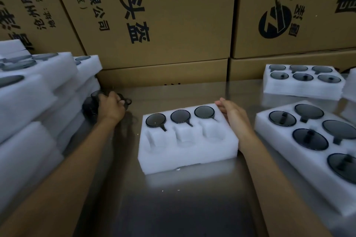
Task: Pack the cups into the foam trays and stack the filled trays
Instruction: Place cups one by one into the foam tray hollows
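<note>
A white foam tray point(187, 153) lies in the middle of the metal table point(173, 208). Its far row holds three dark cups point(182, 116), and its near row has three empty pockets. My right hand point(234, 112) rests against the tray's right far corner with its fingers fairly straight. My left hand point(111, 107) is at the left, its fingers curled around dark cups point(126, 101) beside the foam stack; these cups are blurred and partly hidden by the hand.
A tall stack of foam trays point(32, 106) with dark cups fills the left side. Two filled trays sit at right, one near point(312, 158) and one farther back point(302, 87). Printed cardboard boxes point(163, 25) wall off the table's back.
</note>
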